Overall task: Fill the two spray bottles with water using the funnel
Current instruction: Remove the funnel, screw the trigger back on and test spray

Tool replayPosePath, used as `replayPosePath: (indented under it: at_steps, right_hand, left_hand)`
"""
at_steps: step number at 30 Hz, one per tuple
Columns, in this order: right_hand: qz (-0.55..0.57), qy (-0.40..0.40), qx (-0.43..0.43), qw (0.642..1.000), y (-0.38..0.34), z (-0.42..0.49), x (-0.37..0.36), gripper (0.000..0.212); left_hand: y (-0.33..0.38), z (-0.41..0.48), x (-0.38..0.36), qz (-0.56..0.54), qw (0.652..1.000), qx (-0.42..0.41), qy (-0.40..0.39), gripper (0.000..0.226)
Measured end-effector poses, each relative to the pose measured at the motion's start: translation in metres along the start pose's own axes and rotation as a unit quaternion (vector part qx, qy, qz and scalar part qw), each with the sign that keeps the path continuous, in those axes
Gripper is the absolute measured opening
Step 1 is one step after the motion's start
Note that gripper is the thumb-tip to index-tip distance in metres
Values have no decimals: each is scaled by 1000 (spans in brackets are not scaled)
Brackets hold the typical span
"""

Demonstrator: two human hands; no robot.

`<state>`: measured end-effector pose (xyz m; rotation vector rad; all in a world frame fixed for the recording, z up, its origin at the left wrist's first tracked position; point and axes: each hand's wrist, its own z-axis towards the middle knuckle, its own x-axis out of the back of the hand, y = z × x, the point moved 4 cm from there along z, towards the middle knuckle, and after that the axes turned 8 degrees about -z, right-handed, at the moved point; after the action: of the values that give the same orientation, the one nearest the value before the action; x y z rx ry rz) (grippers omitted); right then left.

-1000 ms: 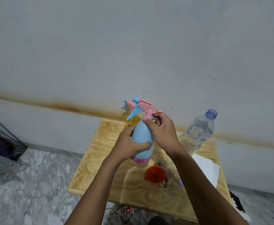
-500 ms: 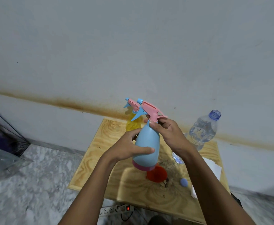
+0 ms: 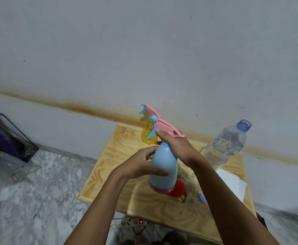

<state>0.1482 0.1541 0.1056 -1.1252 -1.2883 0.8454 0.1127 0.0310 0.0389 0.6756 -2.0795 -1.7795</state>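
The left hand wraps the body of the blue bottle, its grip closed around the middle with the thumb across the front. The right hand clasps the bottle's neck just under the pink sprayer, grip closed there, fingers curled over the collar. The blue bottle is held upright, tilted a little, above the worktop, its pink base band in front of the red funnel.

The funnel lies on the worktop just behind and right of the blue bottle's base. The yellow bottle stands at the far edge of the worktop, behind the blue bottle, its own sprayer on. Right of the blue bottle stands a clear water bottle, uncapped and partly filled. Its blue cap lies on the worktop right of the funnel, beside a white sheet. A power strip lies on the floor under the worktop's near edge.
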Motion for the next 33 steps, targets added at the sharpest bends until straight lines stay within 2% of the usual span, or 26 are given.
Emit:
replayPosePath:
  at_steps: [4, 7, 10, 12, 15, 18, 23, 27, 33]
  right_hand:
    - [0, 8, -24, 1000, 9, 10, -2, 28]
    - [-24, -15, -68, 997, 24, 22, -9, 18]
    - [-56, -58, -94, 992, 41, 34, -20, 17]
    - [-94, -84, -128, 984, 55, 40, -26, 19]
    - [-145, -122, -153, 970, 70, 47, -37, 29]
    - [-178, -148, -181, 956, 77, 53, -46, 35]
    - [-212, -166, -203, 941, 91, 66, -58, 40]
    - [-231, -181, -200, 935, 101, 69, -65, 36]
    - [-251, -183, -218, 925, 117, 75, -70, 36]
  left_hand:
    - [-28, -13, 34, -49, 996, 68, 33, 94]
    - [-60, -22, 68, -9, 981, 138, 134, 86]
    - [-99, -21, 99, 76, 935, 187, 293, 84]
    - [-124, -18, 115, 149, 900, 224, 342, 91]
    - [-150, -19, 125, 290, 847, 288, 340, 96]
    - [-164, -23, 124, 357, 818, 307, 331, 98]
    - [-172, -21, 123, 378, 809, 312, 324, 101]
    - [-170, -20, 123, 378, 806, 313, 332, 99]
    - [-171, -20, 123, 360, 811, 314, 337, 101]
